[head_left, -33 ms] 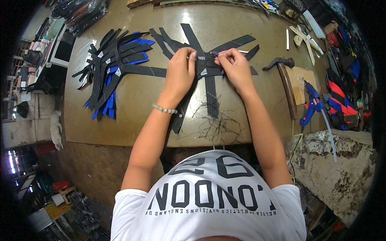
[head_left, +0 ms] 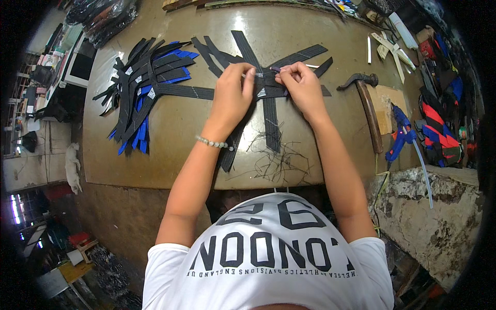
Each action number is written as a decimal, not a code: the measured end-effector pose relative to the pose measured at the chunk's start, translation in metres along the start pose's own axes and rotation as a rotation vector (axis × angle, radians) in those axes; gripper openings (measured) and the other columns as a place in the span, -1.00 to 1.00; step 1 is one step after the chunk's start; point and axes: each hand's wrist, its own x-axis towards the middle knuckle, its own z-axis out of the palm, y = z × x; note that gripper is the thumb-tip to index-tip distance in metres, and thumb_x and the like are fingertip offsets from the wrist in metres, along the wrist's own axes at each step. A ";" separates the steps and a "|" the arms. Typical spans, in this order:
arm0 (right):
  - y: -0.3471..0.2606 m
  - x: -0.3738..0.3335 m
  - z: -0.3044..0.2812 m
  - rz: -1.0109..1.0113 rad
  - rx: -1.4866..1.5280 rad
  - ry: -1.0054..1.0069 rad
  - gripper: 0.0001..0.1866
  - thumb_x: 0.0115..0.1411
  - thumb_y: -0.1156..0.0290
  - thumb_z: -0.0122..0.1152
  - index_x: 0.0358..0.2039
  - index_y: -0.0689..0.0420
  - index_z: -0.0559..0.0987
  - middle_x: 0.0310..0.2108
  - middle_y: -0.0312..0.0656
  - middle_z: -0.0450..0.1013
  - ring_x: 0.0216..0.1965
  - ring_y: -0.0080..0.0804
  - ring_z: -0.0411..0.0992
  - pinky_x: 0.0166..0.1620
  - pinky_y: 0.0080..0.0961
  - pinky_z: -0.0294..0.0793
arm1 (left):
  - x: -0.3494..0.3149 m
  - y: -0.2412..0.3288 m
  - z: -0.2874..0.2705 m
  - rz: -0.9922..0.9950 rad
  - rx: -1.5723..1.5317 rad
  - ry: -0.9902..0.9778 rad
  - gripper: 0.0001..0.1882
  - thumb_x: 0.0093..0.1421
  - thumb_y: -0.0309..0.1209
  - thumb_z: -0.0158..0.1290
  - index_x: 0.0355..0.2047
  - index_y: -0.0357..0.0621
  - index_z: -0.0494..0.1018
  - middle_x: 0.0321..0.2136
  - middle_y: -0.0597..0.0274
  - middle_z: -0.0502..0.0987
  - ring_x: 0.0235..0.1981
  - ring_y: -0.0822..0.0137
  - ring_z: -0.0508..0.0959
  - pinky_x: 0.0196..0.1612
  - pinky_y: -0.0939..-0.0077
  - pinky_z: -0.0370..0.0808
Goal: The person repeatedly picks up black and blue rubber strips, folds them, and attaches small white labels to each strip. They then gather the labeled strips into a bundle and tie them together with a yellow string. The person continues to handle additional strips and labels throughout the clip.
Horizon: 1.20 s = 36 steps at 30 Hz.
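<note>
A star-like set of black webbing straps point(head_left: 272, 124) lies on the table, its arms crossing beneath my fingers. My left hand point(head_left: 231, 95) is closed in a pinch over the left side of the crossing; whatever is between its fingertips is too small to make out. On the right side my right hand point(head_left: 306, 90) is also closed, with a small dark purple thing point(head_left: 275, 68) showing at its fingertips. A small white label point(head_left: 261, 93) shows on the straps between my hands. Cut black threads point(head_left: 281, 163) lie scattered near the table's front edge.
To the left sits a pile of black and blue strap pieces point(head_left: 139, 93), one strap reaching toward my left hand. A hammer point(head_left: 369, 111) and a blue glue gun point(head_left: 400, 134) lie at the right. Light-coloured strips point(head_left: 395, 51) rest at the far right of the table point(head_left: 175, 28).
My left hand's fingertips have shifted slightly over the crossing. My right hand and the straps look nearly unmoved.
</note>
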 end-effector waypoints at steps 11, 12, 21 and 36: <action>-0.010 -0.012 0.008 -0.025 -0.017 0.040 -0.84 0.07 0.50 0.24 -0.46 0.32 0.46 -0.37 -0.16 0.48 -0.37 -0.56 0.46 -0.27 -0.59 0.55 | 0.007 0.006 0.000 0.024 0.150 -0.216 -0.82 0.16 -0.38 0.14 -0.33 -0.25 0.52 -0.39 0.00 0.47 -0.40 0.06 0.49 -0.29 0.26 0.43; -0.010 -0.013 0.008 -0.046 -0.015 0.032 -0.84 0.04 0.50 0.25 -0.48 0.32 0.46 -0.36 -0.15 0.47 -0.35 -0.54 0.47 -0.27 -0.58 0.56 | 0.004 0.004 0.002 0.047 0.183 -0.225 -0.82 0.19 -0.38 0.11 -0.33 -0.27 0.50 -0.38 -0.02 0.47 -0.37 0.00 0.50 -0.27 0.23 0.43; -0.010 -0.010 0.001 -0.075 -0.117 -0.007 -0.79 -0.05 0.48 0.32 -0.61 0.31 0.47 -0.27 -0.08 0.46 -0.31 -0.42 0.49 -0.22 -0.51 0.60 | 0.001 -0.005 0.004 0.033 0.165 -0.212 -0.82 0.28 -0.39 0.00 -0.30 -0.30 0.39 -0.35 -0.08 0.47 -0.27 -0.09 0.49 -0.21 0.19 0.42; -0.009 -0.011 0.007 -0.073 -0.149 0.022 -0.80 -0.06 0.45 0.33 -0.62 0.30 0.51 -0.26 -0.09 0.46 -0.30 -0.42 0.49 -0.25 -0.52 0.57 | 0.000 -0.003 0.005 0.013 0.193 -0.213 -0.79 0.30 -0.35 -0.04 -0.28 -0.30 0.39 -0.33 -0.09 0.47 -0.27 -0.11 0.49 -0.19 0.18 0.43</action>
